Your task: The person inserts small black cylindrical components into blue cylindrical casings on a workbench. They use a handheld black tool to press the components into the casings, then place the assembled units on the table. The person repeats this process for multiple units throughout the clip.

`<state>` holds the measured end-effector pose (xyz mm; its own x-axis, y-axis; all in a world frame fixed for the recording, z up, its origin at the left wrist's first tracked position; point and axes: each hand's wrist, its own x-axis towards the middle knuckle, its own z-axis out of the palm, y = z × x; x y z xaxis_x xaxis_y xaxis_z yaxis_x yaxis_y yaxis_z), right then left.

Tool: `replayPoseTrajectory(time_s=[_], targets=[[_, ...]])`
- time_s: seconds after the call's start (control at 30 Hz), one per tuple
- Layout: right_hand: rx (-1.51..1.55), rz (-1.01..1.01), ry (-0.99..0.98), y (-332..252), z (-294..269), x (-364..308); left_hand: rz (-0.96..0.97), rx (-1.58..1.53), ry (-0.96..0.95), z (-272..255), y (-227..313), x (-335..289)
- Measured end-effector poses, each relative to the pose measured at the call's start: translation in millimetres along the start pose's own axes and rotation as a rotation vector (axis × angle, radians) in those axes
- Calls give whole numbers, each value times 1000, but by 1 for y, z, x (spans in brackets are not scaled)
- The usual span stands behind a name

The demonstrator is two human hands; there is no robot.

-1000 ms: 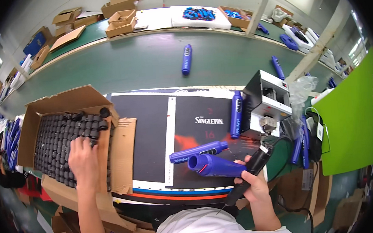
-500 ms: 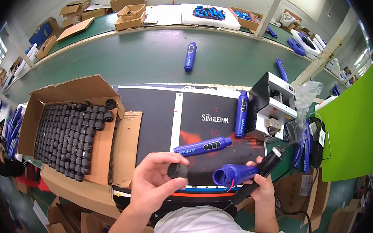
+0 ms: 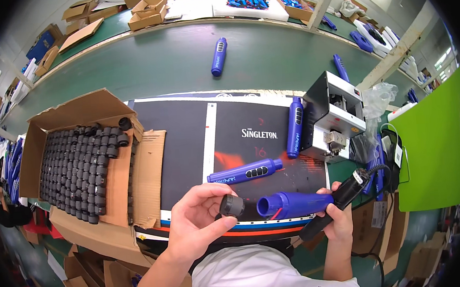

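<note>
My left hand (image 3: 187,224) pinches a short black ribbed cap (image 3: 232,206) between thumb and fingers. Its round end is near the open mouth of a hollow blue tube-shaped housing (image 3: 298,204), with a gap between them. A red wire sticks out at that mouth. My right hand (image 3: 339,222) is closed around the housing's far end and also around a black corded electric screwdriver (image 3: 349,190), which crosses it at a slant. Beyond my left hand, another blue housing (image 3: 245,172) with a dark button panel lies on the black mat (image 3: 182,141).
An open cardboard box (image 3: 119,175) with rows of black caps stands at the left. A black-and-white bench machine (image 3: 327,120) stands at the right, a blue housing (image 3: 294,127) beside it. Another housing (image 3: 218,57) lies on the green surface (image 3: 154,58) behind. A green panel (image 3: 433,150) rises far right.
The blue housing in my right hand has turned more level, its mouth now facing left toward the cap. The cap has moved slightly right. The whole view has shifted a little.
</note>
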<state>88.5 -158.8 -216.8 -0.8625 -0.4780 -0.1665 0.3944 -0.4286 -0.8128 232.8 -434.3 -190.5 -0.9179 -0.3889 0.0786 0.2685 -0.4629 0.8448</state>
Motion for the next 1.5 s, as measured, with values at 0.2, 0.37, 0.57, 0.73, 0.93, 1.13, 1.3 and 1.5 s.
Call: replayPoseTrajectory(time_s=[0.2, 0.37, 0.57, 0.73, 0.93, 1.13, 1.3, 1.5], targets=[[-174, -15, -1, -4, -5, -1, 54, 256, -32, 10, 8, 3], [-174, -24, 57, -9, 0, -4, 79, 465, -66, 11, 8, 2], [-290, -86, 68, -17, 4, -9, 52, 531, -115, 6, 5, 2], [-345, -96, 125, -14, 4, -15, 16, 384, -41, 6, -8, -5], [-423, -167, 188, -22, 19, -23, -16, 453, -114, -3, -18, -5], [-523, -326, 172, -32, 34, -27, 2, 559, -180, -8, -24, -5], [-604, -455, 133, -31, 69, -6, 169, 926, -298, -13, -45, 6], [-854, -517, -54, -10, 100, 9, 409, 1268, -227, -8, -68, 12]])
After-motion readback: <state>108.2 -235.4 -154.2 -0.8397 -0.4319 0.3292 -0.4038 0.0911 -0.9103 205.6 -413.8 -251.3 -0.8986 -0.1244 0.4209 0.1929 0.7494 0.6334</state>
